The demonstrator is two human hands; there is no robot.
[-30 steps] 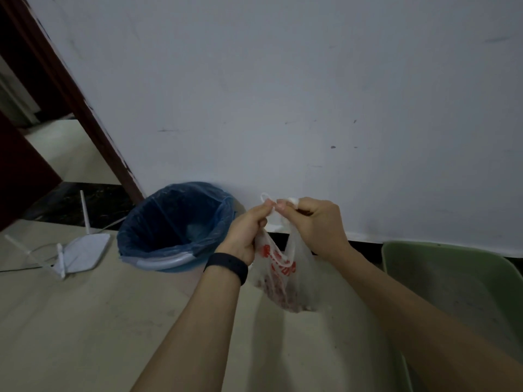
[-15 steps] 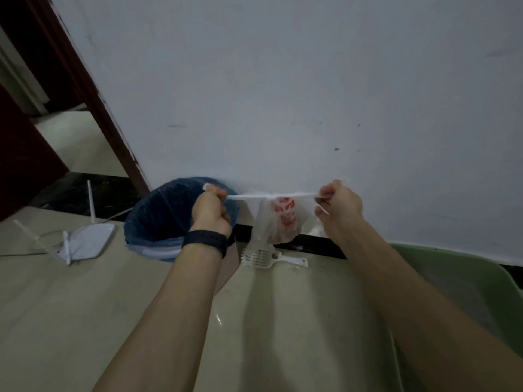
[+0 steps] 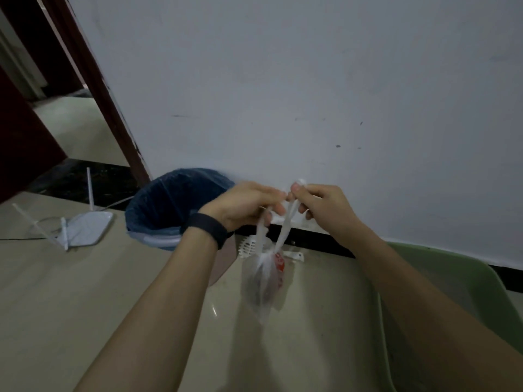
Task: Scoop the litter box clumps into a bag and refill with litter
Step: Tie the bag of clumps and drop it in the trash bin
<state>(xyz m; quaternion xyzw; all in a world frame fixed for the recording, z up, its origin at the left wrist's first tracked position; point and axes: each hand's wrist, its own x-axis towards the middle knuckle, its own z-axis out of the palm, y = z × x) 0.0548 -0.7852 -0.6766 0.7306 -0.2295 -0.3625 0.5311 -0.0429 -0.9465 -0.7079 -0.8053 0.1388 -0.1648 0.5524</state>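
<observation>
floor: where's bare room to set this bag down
The widest bare floor lies on the near side of the router and the bin, left of the left forearm. A narrower strip runs under the bag, between the scoop and the litter box. It is crowded along the wall, where bin, scoop and box sit close.

Nothing here can be read as words or numbers. The only print in sight is a red mark (image 3: 279, 263) on the thin plastic bag (image 3: 263, 290), which hangs at about 6 o'clock from the middle of the view. The mark sits at roughly 1 o'clock on the bag, just under its gathered neck. It is too crumpled and blurred to tell letters, figures or a brand.
</observation>
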